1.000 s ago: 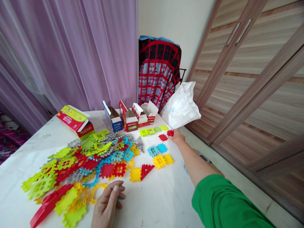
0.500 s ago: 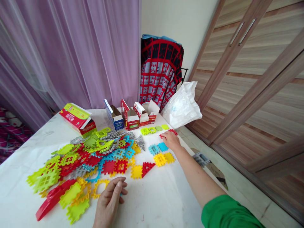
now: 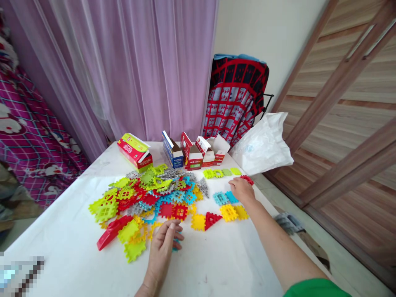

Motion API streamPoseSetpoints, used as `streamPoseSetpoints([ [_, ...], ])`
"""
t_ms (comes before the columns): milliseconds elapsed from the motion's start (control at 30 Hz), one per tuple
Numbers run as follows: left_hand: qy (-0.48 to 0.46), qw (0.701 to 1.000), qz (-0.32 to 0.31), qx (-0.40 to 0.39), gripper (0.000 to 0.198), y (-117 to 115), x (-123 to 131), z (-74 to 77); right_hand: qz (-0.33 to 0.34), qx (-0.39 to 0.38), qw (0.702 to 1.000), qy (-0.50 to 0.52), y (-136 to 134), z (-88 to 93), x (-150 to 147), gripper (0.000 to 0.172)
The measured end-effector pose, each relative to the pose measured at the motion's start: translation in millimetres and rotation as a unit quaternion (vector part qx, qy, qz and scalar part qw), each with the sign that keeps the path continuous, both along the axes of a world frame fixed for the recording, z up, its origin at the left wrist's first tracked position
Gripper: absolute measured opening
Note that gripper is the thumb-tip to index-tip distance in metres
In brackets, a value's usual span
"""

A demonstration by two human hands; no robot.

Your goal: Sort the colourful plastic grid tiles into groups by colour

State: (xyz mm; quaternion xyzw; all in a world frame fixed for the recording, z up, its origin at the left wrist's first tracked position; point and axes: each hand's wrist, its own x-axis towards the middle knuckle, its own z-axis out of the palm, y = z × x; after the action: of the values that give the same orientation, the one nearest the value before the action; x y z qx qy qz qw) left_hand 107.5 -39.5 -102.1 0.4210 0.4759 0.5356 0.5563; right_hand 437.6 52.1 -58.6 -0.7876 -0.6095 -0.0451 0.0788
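Observation:
A heap of flat plastic interlocking tiles (image 3: 145, 196) in green, red, yellow, blue and grey lies on the white table (image 3: 216, 264). My left hand (image 3: 163, 243) rests on the table in front of the heap, fingers closed around a small blue tile (image 3: 177, 243). My right hand (image 3: 241, 190) reaches to the far right, fingers bent down on red tiles (image 3: 247, 179). Beside it lie sorted rows: green tiles (image 3: 221, 173), blue tiles (image 3: 225, 198), yellow tiles (image 3: 233, 213). A red triangle tile (image 3: 212, 219) and a yellow tile (image 3: 198, 222) lie nearer me.
Several small open cartons (image 3: 194, 152) stand at the table's far edge, with a red and green box (image 3: 134, 150) to their left. A white plastic bag (image 3: 262, 144) hangs off the right corner. Purple curtains, a patterned cloth over a chair (image 3: 236, 97) and wooden doors stand behind.
My right hand drew back from the far red tiles toward the blue row. The camera swung left, so everything shifted right. My left hand stayed by the heap.

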Motion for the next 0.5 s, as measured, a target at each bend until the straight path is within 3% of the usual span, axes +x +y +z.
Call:
streamPoseSetpoints([
  [133, -0.022, 0.999, 0.036, 0.008, 0.051, 6.8, -6.4, 5.6, 0.094, 0.092, 0.990, 0.047, 0.7, 11.5, -51.4, 0.027],
  [267, -0.017, 0.999, 0.040, 0.006, 0.049, 6.9, -6.6, 15.3, 0.213, 0.079, 0.971, 0.075, 9.1, 10.0, -116.6, 0.025],
  [367, -0.008, 1.000, 0.027, 0.004, 0.047, 4.4, -5.6, 20.6, 0.235, 0.054, 0.968, 0.064, 15.7, 5.5, -146.8, 0.025],
  [500, -0.012, 1.000, 0.022, 0.002, 0.045, 4.1, -5.4, 22.4, 0.213, 0.087, 0.966, 0.118, 12.4, 8.1, -155.4, 0.016],
])
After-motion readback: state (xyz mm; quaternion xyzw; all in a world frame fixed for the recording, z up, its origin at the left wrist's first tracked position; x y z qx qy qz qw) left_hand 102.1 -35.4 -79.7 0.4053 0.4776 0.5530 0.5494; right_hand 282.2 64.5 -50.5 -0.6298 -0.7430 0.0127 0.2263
